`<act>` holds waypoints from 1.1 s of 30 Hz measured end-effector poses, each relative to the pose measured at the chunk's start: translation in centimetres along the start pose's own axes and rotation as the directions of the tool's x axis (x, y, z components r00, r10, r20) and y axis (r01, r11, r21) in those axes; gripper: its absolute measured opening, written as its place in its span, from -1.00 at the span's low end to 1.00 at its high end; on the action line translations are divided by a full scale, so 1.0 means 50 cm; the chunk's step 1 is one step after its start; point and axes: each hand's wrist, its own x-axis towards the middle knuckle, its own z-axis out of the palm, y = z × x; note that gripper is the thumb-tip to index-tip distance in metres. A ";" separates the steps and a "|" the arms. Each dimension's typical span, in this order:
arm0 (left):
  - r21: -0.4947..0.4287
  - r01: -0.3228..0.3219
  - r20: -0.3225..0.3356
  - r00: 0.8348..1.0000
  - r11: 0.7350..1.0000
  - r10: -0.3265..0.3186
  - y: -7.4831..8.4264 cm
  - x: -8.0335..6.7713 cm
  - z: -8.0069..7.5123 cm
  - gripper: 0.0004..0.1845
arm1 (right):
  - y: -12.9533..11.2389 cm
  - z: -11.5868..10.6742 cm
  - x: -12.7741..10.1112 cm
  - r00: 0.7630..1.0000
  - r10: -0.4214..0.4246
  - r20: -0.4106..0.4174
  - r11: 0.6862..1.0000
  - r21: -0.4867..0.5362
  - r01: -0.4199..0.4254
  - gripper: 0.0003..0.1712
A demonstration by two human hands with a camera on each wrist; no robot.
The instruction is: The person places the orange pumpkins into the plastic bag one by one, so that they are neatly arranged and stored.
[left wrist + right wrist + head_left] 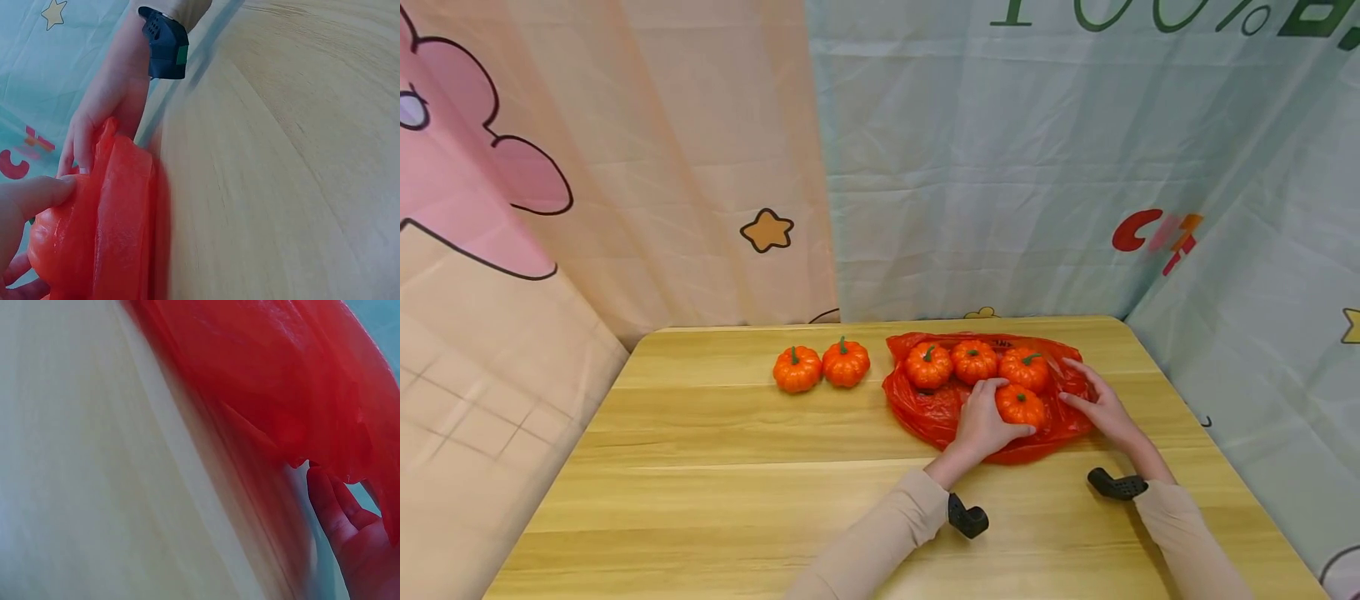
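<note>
My left hand (983,427) curls round the near pumpkin (1020,405), thumb under its front and fingers over its top; the left wrist view shows my thumb (37,194) pressed against it through a fold of red plastic. This pumpkin sits on the red bag (936,412), toward the bag's near edge, right of the table's middle. Just behind it three more pumpkins lie in a row on the bag: the left one (928,366), the middle one (974,361) and the right one (1024,367), close together, the right one almost touching the one I hold.

My right hand (1101,403) lies flat on the bag's right edge, fingers straight and spread, pressing the plastic to the table (700,467); in the right wrist view my fingers (325,500) meet the bag's hem (294,459).

Well apart to the left, off the bag, two pumpkins (822,366) stand side by side, touching, on the bare wood. Printed curtains (970,167) hang behind the table.
</note>
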 end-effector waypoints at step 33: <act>0.006 -0.052 0.005 0.999 0.999 0.052 -0.001 -0.009 0.020 -0.35 | 0.004 0.000 0.003 1.000 -0.018 -0.022 0.999 -0.045 0.017 -0.28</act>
